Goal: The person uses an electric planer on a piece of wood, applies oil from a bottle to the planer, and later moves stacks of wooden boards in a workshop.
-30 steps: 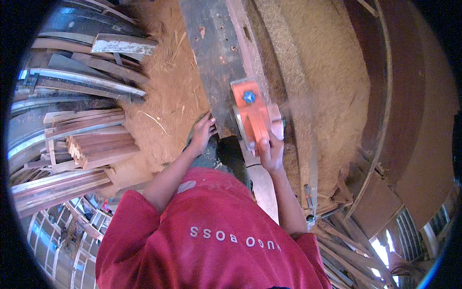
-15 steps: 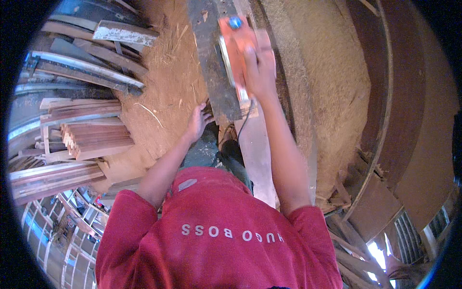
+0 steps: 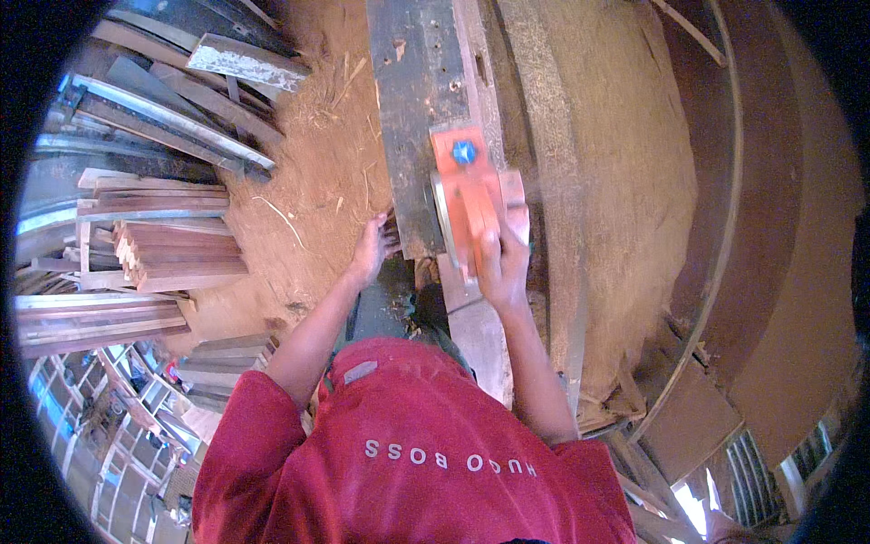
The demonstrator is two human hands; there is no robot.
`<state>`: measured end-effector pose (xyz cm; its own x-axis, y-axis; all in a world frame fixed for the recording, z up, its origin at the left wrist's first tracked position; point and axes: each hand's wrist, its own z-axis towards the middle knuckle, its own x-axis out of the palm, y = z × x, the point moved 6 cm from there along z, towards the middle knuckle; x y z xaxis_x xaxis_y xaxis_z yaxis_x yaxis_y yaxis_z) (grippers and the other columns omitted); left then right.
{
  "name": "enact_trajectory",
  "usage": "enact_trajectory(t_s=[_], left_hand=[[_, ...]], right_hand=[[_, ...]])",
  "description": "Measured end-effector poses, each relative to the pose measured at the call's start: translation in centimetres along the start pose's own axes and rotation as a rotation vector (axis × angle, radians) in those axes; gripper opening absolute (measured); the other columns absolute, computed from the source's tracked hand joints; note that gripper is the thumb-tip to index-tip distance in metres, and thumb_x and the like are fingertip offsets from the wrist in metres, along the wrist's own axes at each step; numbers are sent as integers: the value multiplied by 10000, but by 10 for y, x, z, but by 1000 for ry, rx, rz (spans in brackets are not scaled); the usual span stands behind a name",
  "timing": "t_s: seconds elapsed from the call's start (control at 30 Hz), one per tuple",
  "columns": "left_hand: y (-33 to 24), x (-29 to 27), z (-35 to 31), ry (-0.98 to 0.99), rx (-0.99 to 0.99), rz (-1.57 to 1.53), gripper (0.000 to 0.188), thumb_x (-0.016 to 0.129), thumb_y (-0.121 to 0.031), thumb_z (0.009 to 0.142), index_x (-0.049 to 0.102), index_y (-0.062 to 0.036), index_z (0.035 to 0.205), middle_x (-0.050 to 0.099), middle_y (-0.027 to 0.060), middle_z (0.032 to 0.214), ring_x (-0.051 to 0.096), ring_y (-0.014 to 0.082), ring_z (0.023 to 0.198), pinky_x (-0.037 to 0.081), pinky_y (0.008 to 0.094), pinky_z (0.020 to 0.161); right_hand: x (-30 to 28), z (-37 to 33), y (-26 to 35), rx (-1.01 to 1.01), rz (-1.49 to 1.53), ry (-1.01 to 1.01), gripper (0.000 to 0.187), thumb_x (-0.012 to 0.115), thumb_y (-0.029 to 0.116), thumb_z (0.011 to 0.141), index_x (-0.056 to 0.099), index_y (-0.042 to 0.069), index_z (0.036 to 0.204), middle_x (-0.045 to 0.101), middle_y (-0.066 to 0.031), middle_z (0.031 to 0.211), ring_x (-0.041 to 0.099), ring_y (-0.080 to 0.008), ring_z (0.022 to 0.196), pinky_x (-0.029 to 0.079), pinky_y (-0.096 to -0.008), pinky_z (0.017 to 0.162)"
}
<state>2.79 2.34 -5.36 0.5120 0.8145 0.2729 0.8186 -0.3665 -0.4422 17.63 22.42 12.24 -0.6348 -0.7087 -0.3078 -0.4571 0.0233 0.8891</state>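
Observation:
My right hand (image 3: 504,263) is wrapped around the rear handle of an orange electric hand planer (image 3: 478,204) with a blue front knob (image 3: 464,152). The planer sits over a long pale pinkish board (image 3: 478,54) that runs away from me beside a dark, worn plank (image 3: 419,109). The board's near part shows again below the tool, close to my body. At the dark plank's left edge is my left hand (image 3: 370,249), fingers apart and holding nothing; their tips are partly in shadow. The planer's sole is hidden.
Sawdust and shavings cover the floor (image 3: 331,136) on the left. Stacked timber strips (image 3: 181,257) and loose planks (image 3: 181,127) lie beyond it. A heap of sawdust (image 3: 616,181) spreads on the right, next to large brown sheets (image 3: 770,181).
My right hand has drawn the planer back along the board toward my body. My left hand stays by the plank's edge. The view has shifted slightly.

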Motion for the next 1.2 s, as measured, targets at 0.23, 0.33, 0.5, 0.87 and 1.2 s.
enact_trajectory(t_s=[0.23, 0.33, 0.5, 0.87, 1.2], left_hand=[[3, 1, -4, 13, 0, 47, 741, 412, -536, 943, 308, -67, 1508, 390, 143, 1494, 452, 338, 1269, 376, 481, 1059], [-8, 13, -11, 56, 57, 60, 699, 402, -500, 965, 331, -53, 1498, 357, 162, 1507, 392, 377, 1323, 363, 501, 1083], [-28, 26, -14, 117, 43, -61, 754, 328, -556, 959, 301, -57, 1523, 337, 157, 1542, 379, 342, 1359, 321, 483, 1110], [-23, 8, -3, 180, -27, -117, 788, 249, -596, 960, 305, -46, 1521, 330, 192, 1547, 388, 362, 1353, 291, 474, 1129], [-13, 4, 3, 213, -26, -126, 828, 339, -645, 892, 364, -90, 1506, 410, 156, 1502, 481, 304, 1236, 351, 425, 1067]], right_hand=[[10, 208, 107, -383, 59, -211, 505, 416, 457, 1022, 602, 15, 1179, 598, -203, 1164, 581, -311, 1087, 432, -397, 943], [1, 245, 131, -353, -15, -252, 453, 410, 427, 1030, 608, 33, 1135, 589, -188, 1124, 578, -318, 1052, 433, -391, 943], [4, 181, 66, -341, -30, -239, 591, 419, 484, 1009, 508, 36, 1383, 588, -281, 1240, 559, -421, 1172, 428, -443, 980], [22, -136, -48, 20, 52, 23, 666, 478, 459, 973, 432, -27, 1426, 628, -175, 733, 650, -259, 630, 503, -405, 589], [34, 187, 104, -368, 5, -218, 534, 440, 468, 1007, 600, 8, 1227, 626, -251, 1059, 603, -366, 959, 458, -448, 859]])
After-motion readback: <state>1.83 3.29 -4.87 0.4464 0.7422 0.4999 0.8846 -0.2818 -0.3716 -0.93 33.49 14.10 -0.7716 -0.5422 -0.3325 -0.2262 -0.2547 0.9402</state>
